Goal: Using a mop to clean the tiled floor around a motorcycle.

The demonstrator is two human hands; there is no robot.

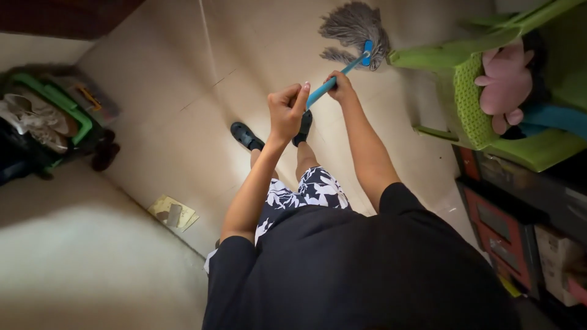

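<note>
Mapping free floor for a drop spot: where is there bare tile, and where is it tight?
Widest bare patch: pale tiled floor between the green shoe rack on the left and the grey string mop head. A narrower strip runs between the person's legs and the red drawer unit. Crowded: around the lime-green plastic chair, where both hands grip the blue mop handle.

Black short-sleeved shirt point(361, 269), floral shorts point(306, 192), dark sandals point(246, 135)

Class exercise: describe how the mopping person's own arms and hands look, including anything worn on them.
Both arms are bare from the short black sleeves of a dark top downward. The left hand and right hand wear no gloves; no watch, ring or bracelet shows. One left fingernail looks pale or lightly painted.
</note>
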